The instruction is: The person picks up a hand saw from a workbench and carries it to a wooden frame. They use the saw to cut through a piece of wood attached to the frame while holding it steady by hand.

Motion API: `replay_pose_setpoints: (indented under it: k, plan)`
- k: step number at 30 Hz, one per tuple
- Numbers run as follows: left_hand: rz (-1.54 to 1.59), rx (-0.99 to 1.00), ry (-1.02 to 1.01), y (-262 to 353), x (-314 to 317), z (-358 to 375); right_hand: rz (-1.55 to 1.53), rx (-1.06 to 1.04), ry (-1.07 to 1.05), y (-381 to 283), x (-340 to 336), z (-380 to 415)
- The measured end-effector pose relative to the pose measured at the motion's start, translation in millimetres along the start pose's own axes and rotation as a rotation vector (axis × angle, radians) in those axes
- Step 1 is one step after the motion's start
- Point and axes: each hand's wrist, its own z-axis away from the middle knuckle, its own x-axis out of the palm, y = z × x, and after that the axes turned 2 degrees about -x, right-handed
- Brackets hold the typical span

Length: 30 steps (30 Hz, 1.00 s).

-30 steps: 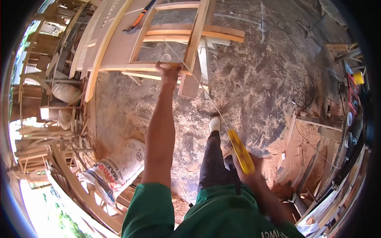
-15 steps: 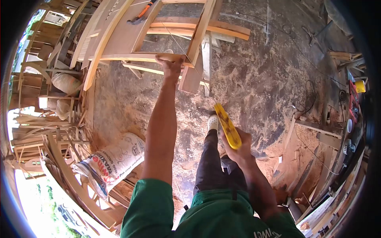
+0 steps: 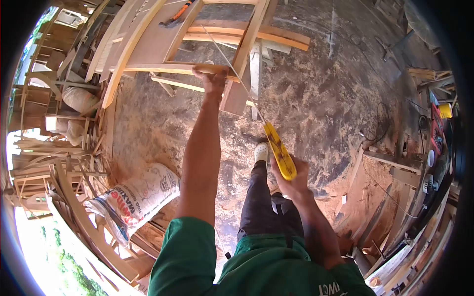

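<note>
My right hand (image 3: 294, 175) is closed around the yellow handle of a handsaw (image 3: 280, 152). The thin blade slants up and left from the handle, crossing the near right corner of a wooden frame (image 3: 163, 68). Just left of the blade, my left hand (image 3: 211, 77) grips the frame's near rail at that corner. A panel covers the left part of the frame, and open gaps show between the bars on the right. Below the corner a flat board (image 3: 238, 98) sticks out toward me.
A hammer (image 3: 177, 14) with an orange and black handle lies on the panel. To my left are a printed white sack (image 3: 136, 200) and piles of wood offcuts (image 3: 59, 172). Sawdust covers the floor (image 3: 316, 98). Boards and a cable (image 3: 382, 190) lie along the right side.
My right hand has pushed the saw a little forward and up-left, so more of the blade reaches past the corner. My left hand keeps its grip on the rail.
</note>
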Motion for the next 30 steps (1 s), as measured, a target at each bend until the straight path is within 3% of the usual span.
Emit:
replay_pose_setpoints:
  k: [2,4,6,7,9,11,14,16,17,18,21,23,25,27,28,30]
  plan:
    - [0.012,-0.012,-0.002,7,4,9,0.238,0.201,-0.067,-12,-26,44]
    - [0.023,-0.026,0.009,14,5,12,0.2,0.099,-0.057,-33,-67,105]
    - [0.005,-0.105,-0.035,11,1,8,0.398,-0.108,-0.157,-42,-97,133]
    - [0.009,-0.105,-0.035,7,3,8,0.401,-0.109,-0.158,-35,-89,129]
    - [-0.036,-0.037,0.049,4,4,4,0.037,0.144,0.016,-15,-45,84]
    - [0.096,0.005,-0.017,5,5,10,0.257,-0.187,-0.071,24,-8,30]
    - [0.103,0.066,0.005,-8,1,-1,0.122,-0.012,-0.037,16,-6,16]
    - [0.063,0.058,0.006,-1,4,5,0.26,0.05,-0.102,8,-38,61]
    - [0.031,0.052,0.019,3,5,3,0.262,-0.063,-0.077,-1,-56,89]
    - [0.036,0.038,0.049,-3,3,-1,0.479,-0.257,-0.087,-3,-75,117]
    - [-0.016,-0.016,0.067,10,9,13,0.397,-0.209,-0.064,-34,-92,126]
    - [-0.096,-0.024,0.113,-4,5,-3,0.565,-0.338,-0.174,4,-62,82]
    - [-0.057,0.157,0.114,-20,0,-11,0.148,0.06,-0.073,17,-13,27]
    - [-0.01,0.164,0.073,-13,2,-2,-0.006,0.022,-0.011,16,5,-3]
    - [0.046,0.106,0.044,-5,4,3,-0.001,0.028,-0.003,11,-4,9]
    - [0.112,0.053,0.022,5,8,6,0.143,0.288,-0.149,-6,-38,55]
